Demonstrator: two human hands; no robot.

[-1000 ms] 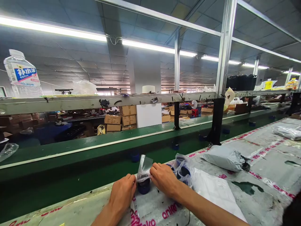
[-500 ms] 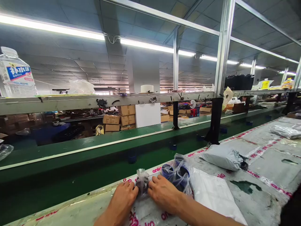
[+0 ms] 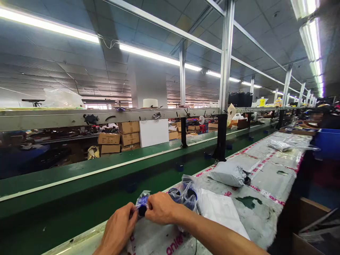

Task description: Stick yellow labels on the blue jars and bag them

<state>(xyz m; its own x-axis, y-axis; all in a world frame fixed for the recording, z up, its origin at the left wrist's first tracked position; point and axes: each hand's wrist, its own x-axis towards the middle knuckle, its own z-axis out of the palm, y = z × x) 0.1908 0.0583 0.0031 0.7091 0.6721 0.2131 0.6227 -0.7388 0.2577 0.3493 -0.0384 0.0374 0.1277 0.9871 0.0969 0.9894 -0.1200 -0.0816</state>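
Between my hands, near the bench's front left edge, is a small clear plastic bag (image 3: 142,202) with a blue and black item in it. My left hand (image 3: 120,223) pinches the bag's left side, its fingers closed. The fingers of my right hand (image 3: 160,208) are curled on the bag's right side. Just beyond my right wrist lies a larger clear bag (image 3: 189,193) holding blue-rimmed dark round items. A flat white bag (image 3: 221,210) lies to the right of it.
A stuffed grey-white bag (image 3: 228,173) and a shiny plastic packet (image 3: 279,145) lie farther along the taped bench (image 3: 265,184). Behind runs a green conveyor (image 3: 90,177) under a metal shelf (image 3: 127,116) with upright posts. A blue bin (image 3: 328,141) and a person are at far right.
The view has turned right, so the bench's right side and a person now show. The small bag between my hands has turned, and its blue content now shows.
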